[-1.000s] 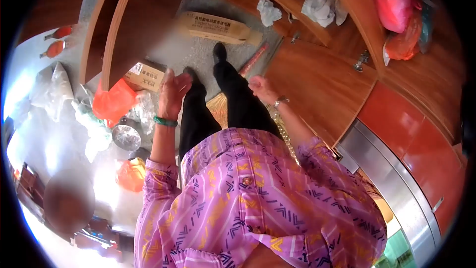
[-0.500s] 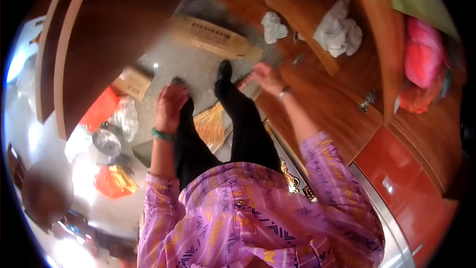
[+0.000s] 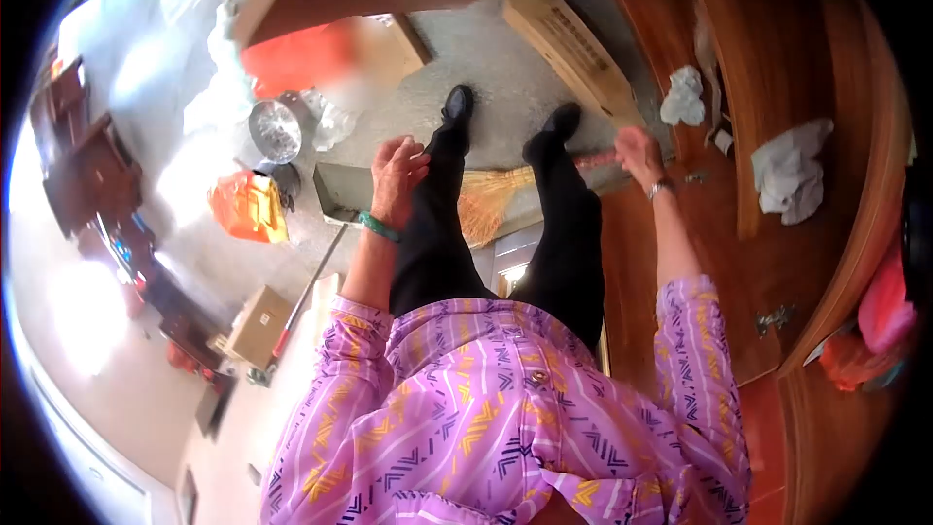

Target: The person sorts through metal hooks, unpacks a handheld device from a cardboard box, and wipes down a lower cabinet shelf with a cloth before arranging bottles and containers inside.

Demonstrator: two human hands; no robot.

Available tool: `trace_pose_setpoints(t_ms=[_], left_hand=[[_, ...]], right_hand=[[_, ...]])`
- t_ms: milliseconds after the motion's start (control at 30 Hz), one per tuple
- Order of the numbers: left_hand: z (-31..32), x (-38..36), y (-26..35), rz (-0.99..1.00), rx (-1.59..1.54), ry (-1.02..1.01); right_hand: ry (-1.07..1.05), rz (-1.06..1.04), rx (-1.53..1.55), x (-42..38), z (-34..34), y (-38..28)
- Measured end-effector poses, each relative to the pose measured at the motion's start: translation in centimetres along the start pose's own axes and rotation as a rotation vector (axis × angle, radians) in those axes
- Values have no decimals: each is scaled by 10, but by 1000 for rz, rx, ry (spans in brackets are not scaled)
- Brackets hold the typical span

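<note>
My left hand (image 3: 397,175), with a green bracelet on its wrist, is loosely curved beside my left thigh, its fingers slightly apart and nothing visible in them. My right hand (image 3: 637,154), with a metal band on its wrist, hangs over the floor on the right, fingers loosely bent, with no held object visible. A reddish handle (image 3: 595,159) passes near its fingertips; contact cannot be made out. Between my legs lies a straw broom (image 3: 491,199). A grey-green dustpan (image 3: 340,192) is left of my left hand.
A long cardboard box (image 3: 569,44) lies ahead of my feet. Brown wooden panels (image 3: 671,262) fill the right, with crumpled white material (image 3: 792,170) among them. On the left are a metal bowl (image 3: 275,131), an orange bag (image 3: 248,206) and a small carton (image 3: 259,324).
The view has turned; floor, feet and broom appear shifted right, and more of the left side shows. Both hands appear further right, my left hand's fingers now more distinct.
</note>
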State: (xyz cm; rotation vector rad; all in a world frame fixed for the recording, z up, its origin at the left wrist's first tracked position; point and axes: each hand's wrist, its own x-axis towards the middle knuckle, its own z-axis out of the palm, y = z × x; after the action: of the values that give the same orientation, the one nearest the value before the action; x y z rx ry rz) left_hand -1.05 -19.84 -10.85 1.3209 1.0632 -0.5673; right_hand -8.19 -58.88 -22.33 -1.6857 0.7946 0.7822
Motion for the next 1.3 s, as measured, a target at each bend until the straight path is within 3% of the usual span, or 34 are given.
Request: trace_pose_setpoints(t_ms=[67, 267, 333, 367, 433, 533, 600, 667, 767, 867, 1000, 1100, 1233, 1300], left_hand=[[-21, 1, 0, 15, 44, -73], [-61, 20, -25, -44, 13, -158], [-85, 30, -22, -48, -11, -243], [-101, 36, -19, -12, 7, -264], [-138, 51, -16, -17, 4, -253], [-190, 74, -12, -96, -34, -176], [-211, 110, -30, -82, -64, -115], [-217, 150, -39, -66, -142, -69], [-211, 242, -64, 74, 44, 7], [-188, 343, -98, 109, 70, -32], [-159, 418, -69, 231, 90, -39], [-145, 466, -73, 272, -116, -60], [-139, 466, -80, 256, -144, -46], [-148, 442, -63, 71, -107, -129]], right_hand=[[-28, -60, -186, -9, 14, 6], [-2, 140, -140, -42, 62, -8], [94, 31, -346, -34, 96, 4], [139, -50, -230, -31, 122, 6], [121, -30, -573, -45, 187, -73], [40, -99, -434, -9, 287, -113], [-20, -221, -524, 23, 341, -152], [-16, -242, -572, 60, 378, -187], [-6, -242, -691, 138, 407, -199], [0, -234, -779, 220, 422, -183], [-112, -108, -730, 320, 437, -144], [-104, 95, -531, 351, 461, -134], [-145, 52, -439, 333, 476, -111], [-184, 17, -389, 296, 464, -119]])
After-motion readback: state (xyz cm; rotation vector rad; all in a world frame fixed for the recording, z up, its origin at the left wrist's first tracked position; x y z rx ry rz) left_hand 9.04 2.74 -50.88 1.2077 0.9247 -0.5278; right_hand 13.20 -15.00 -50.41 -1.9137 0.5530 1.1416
